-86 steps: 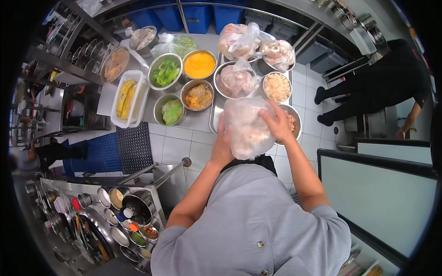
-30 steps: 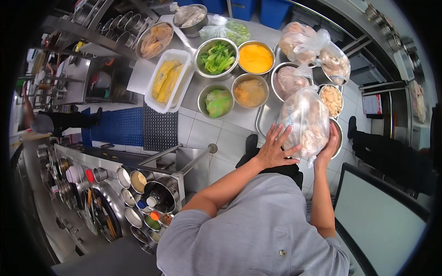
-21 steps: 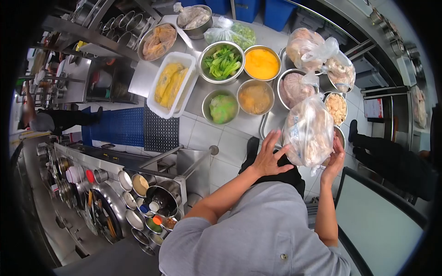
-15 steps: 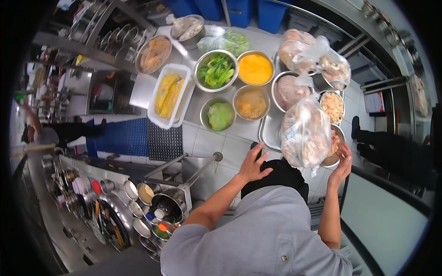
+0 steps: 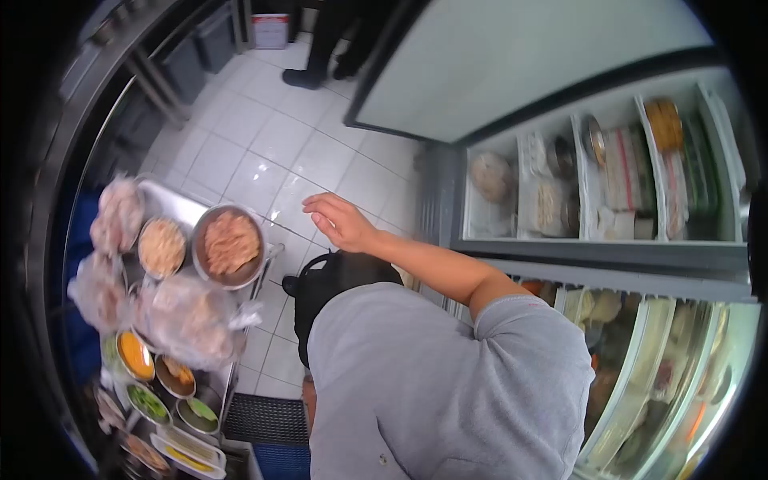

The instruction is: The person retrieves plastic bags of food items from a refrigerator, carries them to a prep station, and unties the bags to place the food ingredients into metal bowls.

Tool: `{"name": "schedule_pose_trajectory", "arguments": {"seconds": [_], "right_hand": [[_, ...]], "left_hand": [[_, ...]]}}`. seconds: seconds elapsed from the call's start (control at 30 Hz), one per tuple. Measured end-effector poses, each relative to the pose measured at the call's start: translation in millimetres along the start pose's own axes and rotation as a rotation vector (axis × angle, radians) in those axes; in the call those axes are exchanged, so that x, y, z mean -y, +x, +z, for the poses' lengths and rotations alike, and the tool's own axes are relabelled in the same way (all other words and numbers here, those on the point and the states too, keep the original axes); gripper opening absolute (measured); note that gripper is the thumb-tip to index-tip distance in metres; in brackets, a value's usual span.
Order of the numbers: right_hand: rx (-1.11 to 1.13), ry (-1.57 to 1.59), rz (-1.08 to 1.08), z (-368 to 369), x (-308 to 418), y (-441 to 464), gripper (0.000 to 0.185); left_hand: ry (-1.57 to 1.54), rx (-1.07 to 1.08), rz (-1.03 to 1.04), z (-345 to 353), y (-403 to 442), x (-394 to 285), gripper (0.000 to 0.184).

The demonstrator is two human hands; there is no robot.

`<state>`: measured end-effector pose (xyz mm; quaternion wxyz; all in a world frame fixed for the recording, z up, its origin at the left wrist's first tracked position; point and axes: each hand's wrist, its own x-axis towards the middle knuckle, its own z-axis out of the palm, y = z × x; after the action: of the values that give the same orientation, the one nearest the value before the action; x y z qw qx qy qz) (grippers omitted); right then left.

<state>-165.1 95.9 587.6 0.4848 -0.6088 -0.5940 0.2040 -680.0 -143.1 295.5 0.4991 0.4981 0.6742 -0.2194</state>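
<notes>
My right hand [image 5: 342,222] hangs over the tiled floor, nothing in it, with its fingers loosely extended and slightly bent. Nearest to it, on the left, is a steel bowl of pink raw meat [image 5: 230,245]. The large clear bag of pale meat [image 5: 192,320] lies on the tray below that bowl, touched by neither hand. Beside them stands a bowl of pale chopped pieces [image 5: 162,248]. My left hand is out of sight; only a sliver of skin shows at the left edge of my shirt.
At the right is an upright fridge with an opened door [image 5: 528,56] and stocked shelves [image 5: 548,188]; a glass-fronted lower section [image 5: 648,376] holds more food. More bagged meat [image 5: 118,214] and a bowl of orange liquid [image 5: 134,355] stand left. A person's legs [image 5: 320,48] are at the top.
The view has swung right, bringing the fridge shelves into sight. Both hands have come away from the large bag, now resting on the tray. My left hand has left the view.
</notes>
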Motion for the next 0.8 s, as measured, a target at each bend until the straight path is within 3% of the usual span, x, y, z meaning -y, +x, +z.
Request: {"name": "schedule_pose_trajectory", "arguments": {"seconds": [0.1, 0.13, 0.17, 0.2, 0.23, 0.27, 0.33, 0.37, 0.43, 0.53, 0.67, 0.8], "right_hand": [[0.310, -0.250, 0.474, -44.3, -147.8, -89.4, 0.029], [0.360, -0.266, 0.801, -67.4, -200.0, -134.1, 0.034], [0.428, -0.503, 0.759, -87.9, -254.1, -198.1, 0.039], [0.311, -0.524, 1.275, -115.5, -264.4, -233.1, 0.041], [0.224, -0.568, 1.462, -136.4, -298.2, -293.6, 0.039], [0.309, -0.547, 1.674, -178.0, -249.7, -283.0, 0.039], [0.013, -0.520, 1.871, -195.6, -257.9, -322.9, 0.041], [-0.016, -0.476, 1.888, -199.0, -275.4, -338.0, 0.041], [0.062, -0.345, 1.462, -198.9, -310.3, -370.4, 0.040], [-0.089, -0.258, 1.404, -189.1, -324.9, -365.0, 0.040], [-0.307, -0.029, 1.489, -186.4, -328.8, -351.1, 0.036], [-0.816, -0.552, 1.318, -226.2, -331.1, -336.8, 0.038]], "left_hand": [[-0.229, -0.173, 0.174, -20.8, 26.4, -63.6, 0.038], [-0.023, -0.167, 0.141, -40.1, 19.2, -112.9, 0.039], [-0.022, -0.172, 0.185, -54.2, 20.3, -149.5, 0.039], [-0.015, -0.178, 0.226, -63.0, 19.0, -183.2, 0.039], [-0.080, -0.193, 0.263, -63.9, 31.7, -208.4, 0.040], [-0.151, -0.209, 0.311, -61.2, 56.3, -236.2, 0.041], [-0.127, -0.238, 0.386, -66.9, 70.7, -313.1, 0.042], [-0.207, -0.217, 0.417, -64.4, 77.4, -353.6, 0.041], [-0.122, -0.224, 0.660, -61.1, 89.4, -419.0, 0.044], [0.000, -0.186, 0.754, -52.0, 63.4, -534.2, 0.044], [0.142, -0.019, 0.852, -23.6, 43.4, -649.5, 0.043], [0.445, 0.129, 0.875, 18.6, 87.9, -716.4, 0.048]]}}
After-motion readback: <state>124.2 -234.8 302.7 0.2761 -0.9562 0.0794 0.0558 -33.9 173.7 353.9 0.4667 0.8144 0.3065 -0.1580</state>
